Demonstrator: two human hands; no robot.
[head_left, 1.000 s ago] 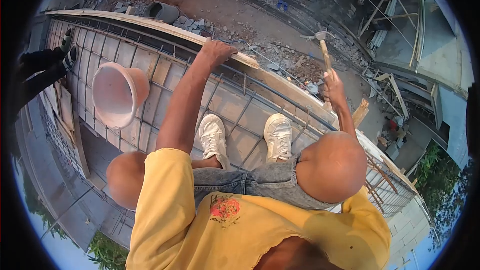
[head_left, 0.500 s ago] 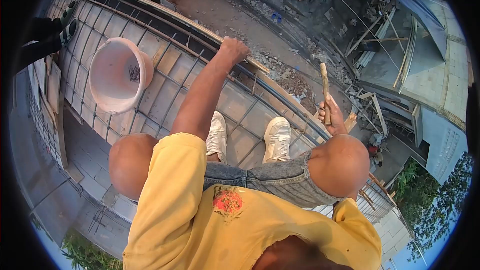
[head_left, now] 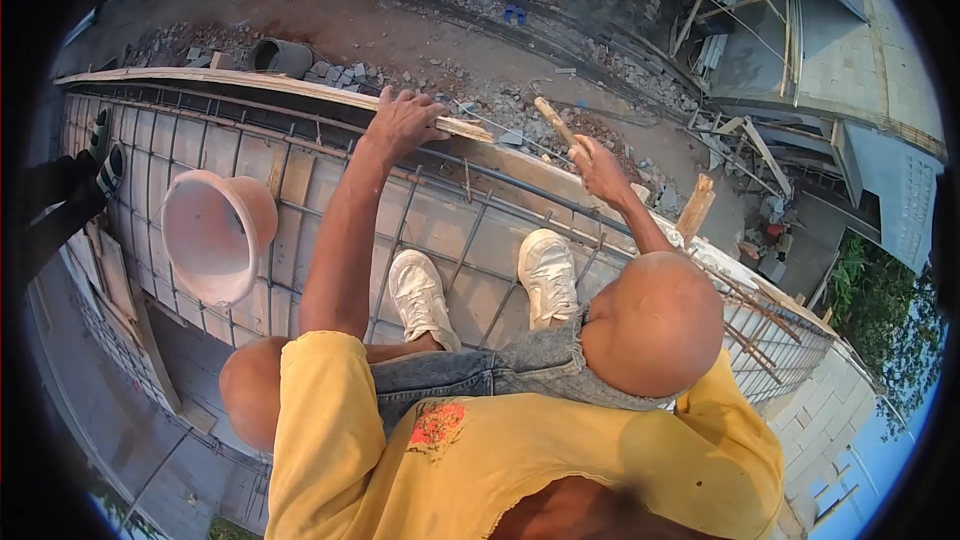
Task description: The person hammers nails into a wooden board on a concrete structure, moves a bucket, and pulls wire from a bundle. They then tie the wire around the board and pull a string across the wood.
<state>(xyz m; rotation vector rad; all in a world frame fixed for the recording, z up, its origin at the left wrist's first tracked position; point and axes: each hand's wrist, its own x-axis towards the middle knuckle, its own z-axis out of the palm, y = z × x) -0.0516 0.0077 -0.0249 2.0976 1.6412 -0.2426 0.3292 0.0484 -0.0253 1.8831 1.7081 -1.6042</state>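
My left hand [head_left: 400, 125] grips the long wooden board [head_left: 270, 86] near its right end, with fingers over the top edge. My right hand [head_left: 602, 175] is closed around the wooden handle of a hammer [head_left: 556, 123], held up beyond my right knee. The hammer's head cannot be made out now. Between my hands, the board's splintered end meets another formwork board [head_left: 530, 168]. My white shoes [head_left: 548, 275] stand among the steel reinforcing bars [head_left: 460, 258] just below.
A pale plastic bucket [head_left: 258, 210] stands tilted on the bar grid to the left. Another person's feet [head_left: 108, 168] are at the far left. A wood offcut [head_left: 696, 208] sticks up beside my right knee. Rubble and a concrete pipe [head_left: 282, 57] lie on the ground below.
My left hand has shifted left along the board with its fingers lifting higher over the edge. My right hand has moved left and forward with the hammer, now tilted left. The view has turned.
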